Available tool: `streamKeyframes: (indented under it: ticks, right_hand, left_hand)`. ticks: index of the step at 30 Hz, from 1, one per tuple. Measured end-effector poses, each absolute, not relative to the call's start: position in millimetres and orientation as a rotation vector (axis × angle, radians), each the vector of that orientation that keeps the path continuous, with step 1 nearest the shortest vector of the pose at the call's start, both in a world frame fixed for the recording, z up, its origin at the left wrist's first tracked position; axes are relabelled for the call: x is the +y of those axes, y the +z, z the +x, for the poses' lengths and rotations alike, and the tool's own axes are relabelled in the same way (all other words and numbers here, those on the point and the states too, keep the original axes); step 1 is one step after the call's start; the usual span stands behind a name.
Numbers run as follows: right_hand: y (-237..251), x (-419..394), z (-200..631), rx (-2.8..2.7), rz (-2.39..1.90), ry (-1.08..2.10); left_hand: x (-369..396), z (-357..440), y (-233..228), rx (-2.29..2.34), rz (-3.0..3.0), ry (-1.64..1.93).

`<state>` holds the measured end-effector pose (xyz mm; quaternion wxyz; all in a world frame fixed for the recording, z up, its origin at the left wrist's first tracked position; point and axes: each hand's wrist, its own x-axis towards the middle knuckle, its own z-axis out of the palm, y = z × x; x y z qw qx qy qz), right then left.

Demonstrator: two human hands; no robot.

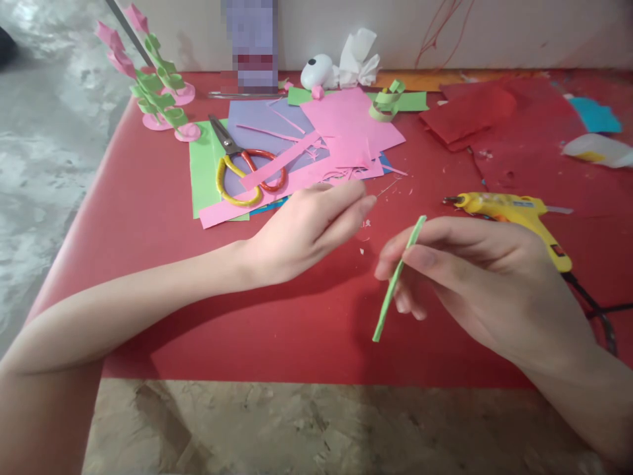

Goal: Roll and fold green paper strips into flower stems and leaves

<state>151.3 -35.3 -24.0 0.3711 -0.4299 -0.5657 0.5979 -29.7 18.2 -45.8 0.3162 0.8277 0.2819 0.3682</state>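
Between thumb and fingers, my right hand [475, 277] pinches a thin green paper stick [387, 300], tilted with its upper end to the right. My left hand [311, 231] is closed, its fingers curled together above the red tabletop, just in front of the pink paper [353, 125]; whatever is in it, if anything, is hidden. Beyond the left wrist lie scissors [227, 142] with one yellow and one red handle, partly under a pink paper strip [281, 158]. A yellow glue gun [519, 211] rests just behind my right hand, its cord trailing right.
Pink paper flowers [116, 49] with curled green stems stand at the table's back left. Purple paper [247, 119] and green paper [202, 158] lie beneath the scissors. A white figure [316, 71] sits at the back; red sheets [469, 115] cover the back right.
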Motion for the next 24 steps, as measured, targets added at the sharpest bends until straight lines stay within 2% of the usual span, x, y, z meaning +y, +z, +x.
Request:
streamKeyframes:
  ticks: [14, 18, 21, 24]
  right_hand:
    - [-24, -32, 158, -1.521, -1.228, 1.39]
    - [-16, -33, 164, -1.671, -1.255, 1.248]
    - [-7, -34, 170, -1.815, -1.274, 1.027]
    - [-1, -35, 175, -1.79, -1.312, 0.871]
  left_hand:
    - [8, -29, -28, 0.633, 1.886, 1.077]
    - [8, -29, -28, 0.661, 1.84, 1.19]
    - [10, -28, -29, 0.688, 1.79, 1.278]
    - [10, -28, -28, 0.697, 1.819, 1.252]
